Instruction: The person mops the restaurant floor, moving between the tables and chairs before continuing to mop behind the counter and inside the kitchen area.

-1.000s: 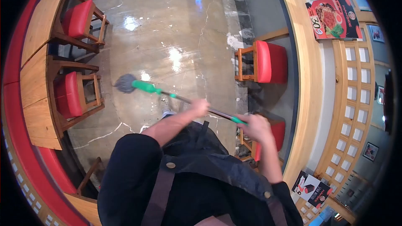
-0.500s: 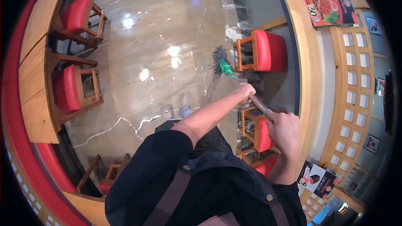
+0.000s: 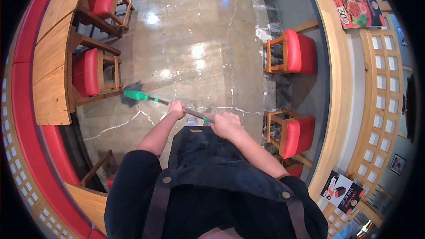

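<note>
A mop [image 3: 164,102] with a green head socket and dark grey strands crosses in front of me, slanting down from left to right. Its strands lie on the wet-looking floor at the left, close to the legs of a red stool. My left hand [image 3: 176,109] is wrapped round the handle partway along. Near the handle's upper end, by a green grip, my right hand [image 3: 226,125] is closed on it. The strands look blurred and are partly hidden behind the green socket.
Red-seated stools [image 3: 86,71] stand under a wooden table [image 3: 52,68] at the left. More red stools [image 3: 297,137] line a wooden counter [image 3: 338,84] at the right. Cracks and light reflections mark the concrete floor [image 3: 190,57]. Menu signs [image 3: 358,9] are on the right side.
The mop head has swept from the right stools across the floor to the left stools. Both hands have moved left with the handle, and the view has shifted slightly.
</note>
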A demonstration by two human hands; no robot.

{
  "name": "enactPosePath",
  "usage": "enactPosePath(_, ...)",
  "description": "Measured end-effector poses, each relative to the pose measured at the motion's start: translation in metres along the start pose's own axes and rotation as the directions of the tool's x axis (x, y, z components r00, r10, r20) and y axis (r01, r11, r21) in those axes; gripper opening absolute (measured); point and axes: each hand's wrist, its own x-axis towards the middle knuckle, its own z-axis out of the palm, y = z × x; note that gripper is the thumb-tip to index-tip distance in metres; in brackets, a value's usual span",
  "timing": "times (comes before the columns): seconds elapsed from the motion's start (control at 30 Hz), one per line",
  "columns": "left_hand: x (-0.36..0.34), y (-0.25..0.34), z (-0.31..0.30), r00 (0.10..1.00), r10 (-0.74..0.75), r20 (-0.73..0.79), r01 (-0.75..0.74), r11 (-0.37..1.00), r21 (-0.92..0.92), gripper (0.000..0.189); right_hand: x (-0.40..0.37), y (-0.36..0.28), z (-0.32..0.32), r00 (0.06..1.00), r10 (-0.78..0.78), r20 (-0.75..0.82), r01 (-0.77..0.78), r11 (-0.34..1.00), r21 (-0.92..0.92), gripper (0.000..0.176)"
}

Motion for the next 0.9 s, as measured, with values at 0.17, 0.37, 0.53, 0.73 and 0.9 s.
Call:
enactPosePath(0.17, 0.007, 0.08, 0.051, 0.995, -0.018, -0.094, 0.017, 1.0, -0.011, 0.011, -0.054, 0.063, -0.012, 0.981, 0.176, 0.084, -0.168, 0.982, -0.088, 0.033)
enactPosePath(0.37, 0.017, 0.316, 0.021, 0.825, 0.488, -0.285, -0.555, 0.795, -0.245, 0.012, -0.217, 0.14, -0.082, 0.84, 0.399, -0.368, -0.476, 0.867, -0.147, 0.03)
enactPosePath(0.53, 0.043, 0.433, 0.014, 0.6, 0.62, -0.505, -0.8, 0.472, -0.37, 0.01, -0.26, 0.13, -0.11, 0.616, 0.525, -0.587, -0.73, 0.66, -0.177, 0.025)
enactPosePath(0.73, 0.073, 0.392, 0.014, 0.577, 0.69, -0.437, -0.815, 0.447, -0.369, 0.01, -0.202, 0.102, -0.069, 0.697, 0.515, -0.499, -0.679, 0.697, -0.23, 0.017)
enactPosePath(0.9, -0.005, 0.325, -0.015, 0.691, 0.621, -0.371, -0.722, 0.564, -0.4, 0.005, -0.235, 0.041, -0.078, 0.795, 0.369, -0.482, -0.495, 0.853, -0.164, 0.025)
